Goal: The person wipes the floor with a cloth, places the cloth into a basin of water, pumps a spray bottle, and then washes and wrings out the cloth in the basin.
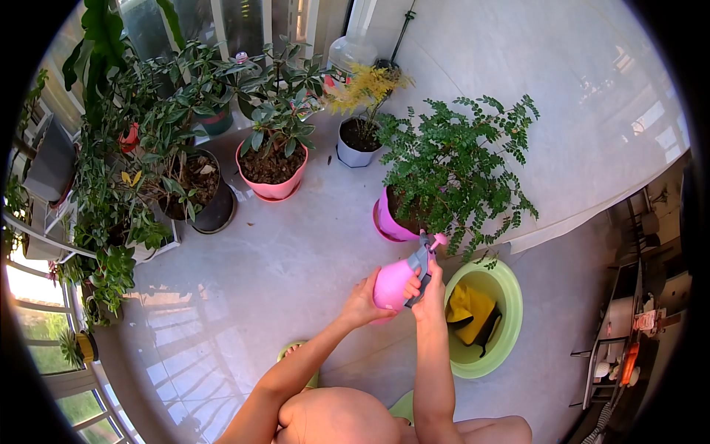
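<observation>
A pink spray bottle (392,285) with a grey trigger head is held between my two hands, tilted so its head points up and right. My left hand (361,300) cups the bottle's body from the left. Around the grey head and trigger my right hand (427,291) is closed. Just beyond the nozzle stands a leafy green plant (466,166) in a purple-pink pot (392,218). Right of my right hand is a light green bucket (506,318) with a yellow and black cloth-like item (473,314) inside.
A pink pot (277,181), a black pot (214,203) and a white pot with yellowish foliage (359,152) stand farther back. Dense plants (111,177) line the left side by the windows. A shelf (617,333) with various items is at the far right.
</observation>
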The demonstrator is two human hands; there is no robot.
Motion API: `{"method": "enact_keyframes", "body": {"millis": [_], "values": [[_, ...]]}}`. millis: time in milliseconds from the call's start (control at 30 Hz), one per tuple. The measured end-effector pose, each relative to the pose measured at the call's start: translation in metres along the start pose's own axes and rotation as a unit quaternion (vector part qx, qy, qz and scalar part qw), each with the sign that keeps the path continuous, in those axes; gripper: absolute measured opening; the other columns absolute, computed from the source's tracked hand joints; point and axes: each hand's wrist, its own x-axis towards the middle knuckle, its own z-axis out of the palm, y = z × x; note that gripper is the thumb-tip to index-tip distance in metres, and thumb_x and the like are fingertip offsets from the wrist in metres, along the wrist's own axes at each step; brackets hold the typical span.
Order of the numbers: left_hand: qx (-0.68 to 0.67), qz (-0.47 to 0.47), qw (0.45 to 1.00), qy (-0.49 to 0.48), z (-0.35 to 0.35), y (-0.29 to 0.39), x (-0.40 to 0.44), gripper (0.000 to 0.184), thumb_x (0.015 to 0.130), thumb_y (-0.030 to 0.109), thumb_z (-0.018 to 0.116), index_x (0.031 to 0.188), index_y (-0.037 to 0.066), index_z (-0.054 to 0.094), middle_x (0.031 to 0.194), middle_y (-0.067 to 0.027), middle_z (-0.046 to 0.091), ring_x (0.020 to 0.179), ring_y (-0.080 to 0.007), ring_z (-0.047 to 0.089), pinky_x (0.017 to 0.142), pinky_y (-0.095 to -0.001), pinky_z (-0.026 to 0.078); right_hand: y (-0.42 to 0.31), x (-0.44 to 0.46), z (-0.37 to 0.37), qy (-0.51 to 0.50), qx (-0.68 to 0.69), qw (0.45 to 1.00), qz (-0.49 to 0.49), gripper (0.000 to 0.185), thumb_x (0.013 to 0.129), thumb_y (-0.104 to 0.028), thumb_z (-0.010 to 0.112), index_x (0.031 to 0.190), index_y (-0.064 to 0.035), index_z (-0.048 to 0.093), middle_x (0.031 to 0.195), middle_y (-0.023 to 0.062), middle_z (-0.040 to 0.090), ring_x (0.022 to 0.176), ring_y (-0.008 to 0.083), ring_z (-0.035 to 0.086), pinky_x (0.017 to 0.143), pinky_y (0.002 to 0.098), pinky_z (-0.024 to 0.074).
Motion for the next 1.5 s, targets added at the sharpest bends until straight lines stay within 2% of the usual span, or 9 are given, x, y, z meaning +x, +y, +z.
{"method": "enact_keyframes", "body": {"millis": [267,367,433,533,900,1100,1233,1300,1500], "values": [[-0.002,-0.005,1.0,-0.001,-0.003,0.002,-0.002,0.115,0.054,0.039,0.084,0.146,0.007,0.022,0.127,-0.0239,0.048,0.115,-0.0406,0.049,0.098,-0.0456,0.041,0.003,-0.004,0.003,-0.001,-0.006,1.0,-0.006,0.038,0.09,-0.045,0.048,0.077,-0.0101,0.047,0.054,0.0018,0.041,0.043,0.0125,0.036,0.043,0.0277,0.0308],[-0.002,-0.003,1.0,0.002,-0.004,0.002,-0.003,0.114,0.054,0.038,0.084,0.145,0.006,0.023,0.126,-0.024,0.049,0.115,-0.0407,0.049,0.098,-0.0456,0.041,0.004,-0.005,0.004,-0.007,-0.017,1.0,-0.013,0.04,0.089,-0.049,0.049,0.077,-0.0103,0.046,0.055,-0.0006,0.038,0.043,0.0103,0.034,0.044,0.0258,0.0299],[-0.003,-0.001,1.0,0.003,-0.004,0.0,-0.004,0.114,0.054,0.038,0.084,0.145,0.006,0.023,0.126,-0.024,0.049,0.114,-0.0408,0.049,0.098,-0.0456,0.041,0.004,-0.005,0.005,-0.01,-0.003,1.0,-0.002,0.037,0.09,-0.044,0.047,0.077,-0.0098,0.047,0.054,0.0017,0.04,0.043,0.0124,0.036,0.043,0.0274,0.0305],[-0.005,0.008,1.0,0.014,-0.004,-0.004,-0.003,0.114,0.054,0.037,0.084,0.145,0.006,0.023,0.125,-0.0242,0.049,0.114,-0.0406,0.05,0.098,-0.0455,0.041,0.006,-0.005,0.009,-0.011,-0.023,1.0,-0.011,0.04,0.088,-0.049,0.05,0.078,-0.0099,0.047,0.055,-0.0001,0.039,0.043,0.0109,0.036,0.044,0.0266,0.0304],[-0.022,0.016,0.998,0.064,-0.018,-0.013,-0.001,0.113,0.05,0.032,0.087,0.142,0.004,0.028,0.118,-0.0245,0.053,0.109,-0.039,0.053,0.095,-0.0446,0.044,0.014,0.003,0.027,-0.03,-0.022,0.999,-0.001,0.038,0.09,-0.046,0.049,0.078,-0.0093,0.047,0.055,0.0012,0.041,0.043,0.0118,0.037,0.043,0.0273,0.031],[-0.012,-0.002,0.998,0.06,-0.029,-0.006,-0.001,0.113,0.05,0.029,0.088,0.141,0.0,0.028,0.124,-0.0252,0.051,0.115,-0.0365,0.052,0.098,-0.0417,0.044,0.016,0.006,0.033,-0.042,-0.012,0.999,0.009,0.036,0.091,-0.043,0.049,0.079,-0.0095,0.046,0.054,0.0018,0.041,0.042,0.0117,0.037,0.042,0.0268,0.0306],[-0.011,-0.002,0.998,0.055,-0.028,-0.008,-0.003,0.114,0.05,0.03,0.088,0.142,-0.001,0.028,0.125,-0.0254,0.051,0.115,-0.0365,0.052,0.098,-0.0419,0.044,0.018,0.006,0.031,-0.046,-0.011,0.999,0.009,0.035,0.091,-0.043,0.048,0.08,-0.0094,0.046,0.055,0.0022,0.041,0.042,0.0119,0.036,0.042,0.0268,0.0308],[-0.03,-0.006,0.998,0.055,-0.026,-0.009,-0.005,0.115,0.05,0.035,0.087,0.143,0.003,0.027,0.119,-0.0256,0.052,0.111,-0.0397,0.052,0.097,-0.0445,0.043,0.018,0.002,0.031,-0.043,-0.015,0.999,0.005,0.035,0.091,-0.043,0.048,0.08,-0.0093,0.046,0.055,0.0023,0.041,0.042,0.012,0.036,0.042,0.0267,0.0309],[-0.009,-0.008,0.999,0.035,-0.019,-0.01,-0.004,0.118,0.052,0.038,0.086,0.145,0.002,0.022,0.121,-0.0263,0.051,0.113,-0.04,0.05,0.097,-0.0445,0.042,0.016,-0.001,0.024,-0.034,-0.015,0.999,0.004,0.037,0.09,-0.044,0.048,0.079,-0.009,0.047,0.054,0.0023,0.041,0.042,0.0123,0.037,0.042,0.0267,0.0311]]}}
